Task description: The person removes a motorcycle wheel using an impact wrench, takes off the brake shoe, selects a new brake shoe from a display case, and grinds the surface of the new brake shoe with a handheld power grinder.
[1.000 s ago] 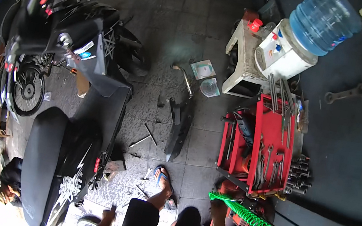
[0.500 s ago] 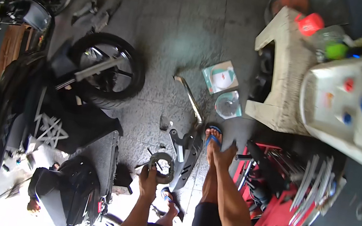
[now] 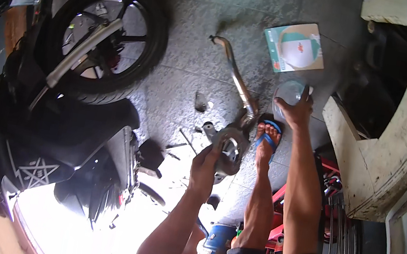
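Observation:
My left hand [image 3: 202, 174] is closed around a dark, thick ring-shaped metal part [image 3: 231, 155], thumb on top, held above the floor. Beyond it to the right, my right hand [image 3: 297, 109] reaches down to a clear plastic blister shell [image 3: 290, 92] on the floor. Its thumb and fingers are spread apart at the shell's near edge; a firm grip does not show. Just past the shell lies a white and green backing card [image 3: 299, 47] with a rounded white shape on it. A bent metal exhaust pipe [image 3: 235, 73] stretches across the floor between my hands and the wheel.
A black motorcycle body [image 3: 56, 146] with its tyred wheel [image 3: 156, 48] fills the left. At the right stands a worn cream plastic stool [image 3: 386, 182]. A red tool tray [image 3: 275, 229] sits beside my right leg. My sandalled foot [image 3: 268, 137] is between my arms.
My right hand has moved from beside my foot out to the clear plastic shell. The ring-shaped part stays in my left hand. My view has shifted closer to the floor.

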`<state>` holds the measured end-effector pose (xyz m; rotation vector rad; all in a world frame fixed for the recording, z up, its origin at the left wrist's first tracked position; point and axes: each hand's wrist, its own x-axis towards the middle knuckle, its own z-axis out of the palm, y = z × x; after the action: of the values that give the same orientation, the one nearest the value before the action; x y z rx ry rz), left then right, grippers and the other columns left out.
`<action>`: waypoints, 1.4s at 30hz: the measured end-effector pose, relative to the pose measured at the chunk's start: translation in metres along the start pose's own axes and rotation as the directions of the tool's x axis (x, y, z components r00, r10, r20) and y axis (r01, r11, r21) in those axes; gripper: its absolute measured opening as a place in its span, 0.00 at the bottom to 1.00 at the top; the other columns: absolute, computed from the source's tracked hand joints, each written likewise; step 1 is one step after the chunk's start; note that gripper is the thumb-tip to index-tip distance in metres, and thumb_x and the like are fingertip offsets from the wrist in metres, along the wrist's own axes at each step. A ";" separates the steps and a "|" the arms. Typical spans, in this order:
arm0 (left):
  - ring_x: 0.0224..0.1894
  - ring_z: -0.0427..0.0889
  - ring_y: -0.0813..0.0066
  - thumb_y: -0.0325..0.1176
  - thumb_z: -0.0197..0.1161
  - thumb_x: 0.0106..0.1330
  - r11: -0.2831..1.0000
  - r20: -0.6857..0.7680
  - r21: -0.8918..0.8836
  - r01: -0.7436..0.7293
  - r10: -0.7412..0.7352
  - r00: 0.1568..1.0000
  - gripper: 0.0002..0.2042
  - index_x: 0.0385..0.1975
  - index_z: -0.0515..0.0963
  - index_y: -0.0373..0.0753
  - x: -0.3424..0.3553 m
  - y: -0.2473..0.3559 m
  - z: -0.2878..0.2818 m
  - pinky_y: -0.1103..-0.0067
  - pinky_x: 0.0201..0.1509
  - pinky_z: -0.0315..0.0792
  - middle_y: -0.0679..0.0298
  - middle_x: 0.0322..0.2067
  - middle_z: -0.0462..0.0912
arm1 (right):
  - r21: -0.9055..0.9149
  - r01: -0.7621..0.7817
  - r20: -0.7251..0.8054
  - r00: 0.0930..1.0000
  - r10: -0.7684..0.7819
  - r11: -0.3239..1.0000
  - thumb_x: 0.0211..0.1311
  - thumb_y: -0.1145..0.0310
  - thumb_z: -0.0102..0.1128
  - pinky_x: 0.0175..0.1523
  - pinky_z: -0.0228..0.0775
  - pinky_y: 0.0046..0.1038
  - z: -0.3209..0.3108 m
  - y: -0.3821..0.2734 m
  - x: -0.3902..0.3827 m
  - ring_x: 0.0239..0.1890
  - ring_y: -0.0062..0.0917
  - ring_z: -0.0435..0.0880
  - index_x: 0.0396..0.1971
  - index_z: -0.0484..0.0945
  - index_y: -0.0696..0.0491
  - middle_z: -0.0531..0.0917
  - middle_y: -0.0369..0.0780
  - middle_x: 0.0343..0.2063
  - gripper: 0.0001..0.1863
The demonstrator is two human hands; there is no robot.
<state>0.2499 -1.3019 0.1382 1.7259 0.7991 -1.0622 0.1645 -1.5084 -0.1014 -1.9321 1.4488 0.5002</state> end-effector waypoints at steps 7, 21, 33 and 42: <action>0.53 0.80 0.65 0.38 0.55 0.66 0.902 0.150 0.392 -0.181 0.132 0.980 0.27 0.61 0.70 0.26 -0.006 0.076 0.025 0.76 0.58 0.70 0.46 0.50 0.81 | 0.829 -0.543 0.489 0.592 -0.641 0.131 0.31 0.49 0.82 0.75 0.42 0.33 -0.085 -0.063 -0.096 0.72 0.33 0.55 0.73 0.49 0.59 0.59 0.45 0.70 0.69; 0.39 0.83 0.74 0.31 0.68 0.61 0.809 0.077 0.430 -0.401 0.410 0.909 0.17 0.48 0.78 0.30 -0.060 0.091 0.044 0.79 0.46 0.75 0.59 0.36 0.85 | 0.595 -0.699 0.450 0.699 -0.555 -0.398 0.62 0.46 0.62 0.52 0.82 0.38 -0.070 -0.064 -0.128 0.47 0.34 0.85 0.54 0.75 0.63 0.83 0.47 0.48 0.34; 0.40 0.86 0.65 0.40 0.75 0.53 0.744 0.150 0.623 -0.240 0.188 0.971 0.31 0.53 0.74 0.28 0.022 0.112 0.000 0.74 0.47 0.78 0.50 0.39 0.85 | 0.783 -0.593 0.442 0.744 -0.501 -0.191 0.69 0.43 0.53 0.62 0.71 0.35 -0.096 -0.087 -0.132 0.57 0.30 0.77 0.60 0.69 0.59 0.77 0.44 0.55 0.35; 0.43 0.82 0.71 0.32 0.71 0.59 0.996 0.353 -0.082 -0.025 0.053 0.934 0.25 0.53 0.74 0.27 0.038 0.077 -0.028 0.76 0.50 0.75 0.58 0.43 0.83 | 0.910 -0.085 0.317 0.774 -0.548 0.406 0.68 0.49 0.57 0.60 0.64 0.28 -0.114 -0.093 -0.131 0.53 0.23 0.76 0.57 0.73 0.61 0.81 0.41 0.49 0.31</action>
<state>0.3402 -1.3017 0.1381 1.4228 0.5646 -1.2545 0.2021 -1.4822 0.0907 -0.9062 0.6861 0.0696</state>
